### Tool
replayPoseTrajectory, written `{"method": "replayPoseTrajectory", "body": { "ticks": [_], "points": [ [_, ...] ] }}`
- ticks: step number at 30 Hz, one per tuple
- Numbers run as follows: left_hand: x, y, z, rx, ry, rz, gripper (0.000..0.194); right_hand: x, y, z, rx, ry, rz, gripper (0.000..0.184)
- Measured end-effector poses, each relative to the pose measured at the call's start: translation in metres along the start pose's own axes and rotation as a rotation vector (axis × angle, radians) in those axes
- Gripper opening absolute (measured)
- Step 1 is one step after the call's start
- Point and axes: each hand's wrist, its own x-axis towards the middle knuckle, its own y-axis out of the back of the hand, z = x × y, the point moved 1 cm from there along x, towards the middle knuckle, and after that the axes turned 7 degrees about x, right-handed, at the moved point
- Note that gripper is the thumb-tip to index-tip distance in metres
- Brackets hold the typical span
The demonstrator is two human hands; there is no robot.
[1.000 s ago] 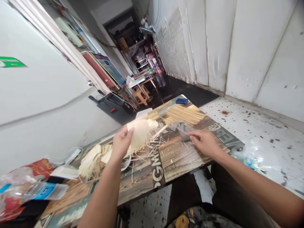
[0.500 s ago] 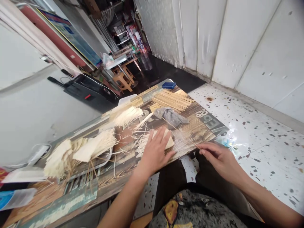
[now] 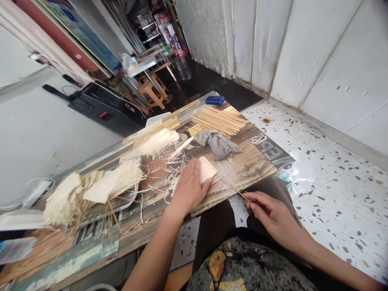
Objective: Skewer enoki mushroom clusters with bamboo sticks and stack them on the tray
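Observation:
My left hand (image 3: 188,185) lies flat, fingers together, over the left side of a small stack of cream-coloured folded sheets (image 3: 207,169), which look like tofu skin. Its thumb rests along the stack's near edge. Between the thumb and fingers of my right hand (image 3: 266,207) is a thin bamboo skewer (image 3: 234,187), held just past the table's front edge. The skewer slants up and left towards the stack; whether its tip touches the sheets I cannot tell. Thin pale strips (image 3: 174,159) are scattered left of my left hand.
Beyond the stack lie a grey cloth (image 3: 218,145), a row of loose skewers (image 3: 221,120) and a blue box (image 3: 214,100). Skewered cream sheets (image 3: 119,178) sit in a tray on the left, with more sheets (image 3: 159,141) behind. The wood-patterned table (image 3: 257,161) borders my lap.
The skewer's far end has swung from near the cloth down towards the stack. My right hand has moved slightly left and lower. My left hand has slid left, uncovering more of the stack.

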Motion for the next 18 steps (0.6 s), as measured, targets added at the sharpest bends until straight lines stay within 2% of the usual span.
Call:
{"method": "replayPoseTrajectory", "body": {
  "ticks": [3,5,7,9,11,12,15,18],
  "points": [
    [-0.007,0.010,0.008,-0.009,0.043,0.121,0.072,-0.001,-0.001,-0.002,-0.030,0.037,-0.015,0.027],
    [-0.013,0.020,0.014,-0.124,0.038,0.183,0.064,-0.003,0.000,-0.005,-0.021,0.038,-0.059,0.027],
    [-0.019,0.029,0.019,-0.348,0.092,0.242,0.046,-0.006,0.001,-0.009,0.004,0.026,-0.128,0.027],
    [-0.024,0.034,0.026,-0.618,0.212,0.304,0.034,-0.007,0.000,-0.013,0.015,0.010,-0.199,0.027],
    [-0.028,0.035,0.035,-0.818,0.316,0.342,0.029,-0.006,-0.003,-0.016,-0.013,0.033,-0.226,0.030],
    [-0.028,0.034,0.040,-0.869,0.326,0.339,0.028,-0.004,-0.005,-0.018,-0.043,0.078,-0.221,0.032],
    [-0.025,0.030,0.048,-0.768,0.203,0.348,0.029,0.003,-0.011,-0.020,-0.171,0.314,-0.156,0.040],
    [-0.016,0.023,0.037,-0.387,0.136,0.453,0.028,0.007,-0.013,-0.017,-0.315,0.415,-0.079,0.042]
  ]
}}
